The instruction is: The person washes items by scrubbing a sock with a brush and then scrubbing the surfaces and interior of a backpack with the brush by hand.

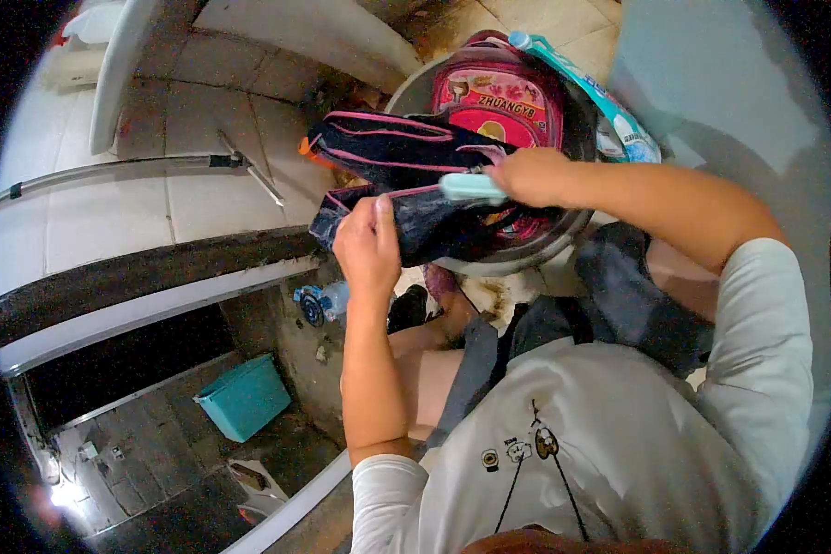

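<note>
My left hand (367, 242) grips the edge of a dark navy backpack (420, 217) with pink piping, thumb on top. In my right hand (532, 176) is a pale mint scrubbing brush (471, 186), held against the navy fabric; its bristles are hidden and it looks slightly blurred. The navy bag rests over the rim of a round grey basin (559, 245). Behind it, a pink backpack (499, 106) with a cartoon front and lettering leans inside the basin.
A turquoise detergent bag (609, 102) with a cap lies along the basin's right side. Near my feet sits a clear plastic bottle (334, 300). A teal bin (245, 399) stands lower left, beyond a white ledge (157, 309). White tiled wall (194, 129) is at left.
</note>
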A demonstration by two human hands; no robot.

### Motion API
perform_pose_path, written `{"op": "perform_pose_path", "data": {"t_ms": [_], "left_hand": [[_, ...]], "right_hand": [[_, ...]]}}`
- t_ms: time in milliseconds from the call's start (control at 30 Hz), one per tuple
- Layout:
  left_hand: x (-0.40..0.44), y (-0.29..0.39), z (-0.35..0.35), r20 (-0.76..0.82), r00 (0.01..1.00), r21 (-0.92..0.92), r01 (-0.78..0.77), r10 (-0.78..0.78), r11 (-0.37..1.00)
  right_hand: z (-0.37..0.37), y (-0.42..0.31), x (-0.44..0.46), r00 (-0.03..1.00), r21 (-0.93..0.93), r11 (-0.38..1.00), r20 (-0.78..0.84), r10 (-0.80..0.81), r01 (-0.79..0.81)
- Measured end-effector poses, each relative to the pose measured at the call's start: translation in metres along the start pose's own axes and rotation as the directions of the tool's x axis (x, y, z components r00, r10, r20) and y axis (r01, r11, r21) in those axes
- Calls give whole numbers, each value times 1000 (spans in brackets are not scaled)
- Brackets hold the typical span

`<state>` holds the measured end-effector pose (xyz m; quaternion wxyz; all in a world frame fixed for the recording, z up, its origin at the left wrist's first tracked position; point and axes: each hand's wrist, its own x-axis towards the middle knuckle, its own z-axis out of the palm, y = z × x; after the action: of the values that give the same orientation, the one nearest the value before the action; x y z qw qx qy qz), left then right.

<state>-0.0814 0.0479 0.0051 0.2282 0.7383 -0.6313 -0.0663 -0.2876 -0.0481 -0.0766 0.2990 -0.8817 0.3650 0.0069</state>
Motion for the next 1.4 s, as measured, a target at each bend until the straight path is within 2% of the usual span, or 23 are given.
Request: {"op": "perform_pose_path", "data": {"t_ms": [67,100,133,233,333,367,400,533,600,700,733,800,867,933,967,1000,1100,1133,1200,1267,1300,1333,1400], "left_hand": [[0,-5,-4,-15,999,-51,30,-30,998],[-1,-6,-5,-3,1000,-34,13,-13,999],[-3,-5,-4,-1,1000,-32,11,-11,999],[-4,-3,5,-30,999,-26,-45,44,999],[-2,-1,-2,-51,997,-55,-57,54,997],[-2,-5,-2,-44,998,-68,-37,34,997],[-6,-6,-2,-33,999,-64,-28,26,998],[-3,-4,1,-13,1000,-50,-28,28,998],[-3,-4,0,-60,996,-28,-60,58,998],[-4,-8,-2,-42,999,-40,-30,28,999],[-3,-6,-1,-33,998,-36,-60,59,998],[-4,-4,2,-12,1000,-9,-25,25,1000],[-3,-2,1,-23,999,-34,-48,47,998],[-4,-5,0,-59,998,-42,-38,35,998],[-4,-3,-4,-34,999,-27,-32,31,999],[-7,-5,-3,-30,999,-22,-30,29,999],[-5,-5,3,-27,997,7,-72,73,997],[-4,-5,1,-32,996,8,-77,78,997],[-3,-7,-1,-77,994,-2,-71,71,997],[-6,-8,-1,-37,999,-16,-29,28,999],[-8,-7,0,-48,995,36,-85,87,996],[-7,-5,3,-63,986,87,-151,156,985],[-7,-2,8,-62,986,68,-152,157,986]], "right_hand": [[-11,-34,-5,996,216,975,70,-62,46],[-2,-39,-9,999,299,953,27,-47,37],[1,-33,-8,999,303,952,26,-47,37],[1,6,-5,995,-82,994,77,-67,74],[2,-20,-1,985,17,985,-12,-173,173],[-16,-42,-11,990,152,979,27,-139,134],[-9,-39,-10,989,163,978,35,-141,133],[-5,5,-3,988,-188,982,155,-2,32],[-4,-4,0,986,-151,979,112,-123,139],[-7,-37,-8,999,104,994,36,-41,37],[3,-22,-3,999,102,994,31,-42,39],[1,8,3,989,-149,989,147,20,2],[0,8,6,983,-176,984,181,29,4],[-14,-38,-7,994,32,993,-1,-112,112],[-11,-48,-15,991,229,966,-89,-102,120],[-3,-42,-12,991,236,964,-88,-104,122],[0,-3,-3,989,-128,980,28,-147,149],[-11,-2,-4,988,-85,996,154,-9,22],[-6,-17,0,979,-118,973,-15,-203,200],[-14,-49,-13,994,219,970,-61,-94,105],[-3,-43,-9,1000,259,966,14,-7,3],[7,-26,-5,1000,256,967,4,-3,2],[16,7,0,999,-39,998,-24,-46,45]]}}
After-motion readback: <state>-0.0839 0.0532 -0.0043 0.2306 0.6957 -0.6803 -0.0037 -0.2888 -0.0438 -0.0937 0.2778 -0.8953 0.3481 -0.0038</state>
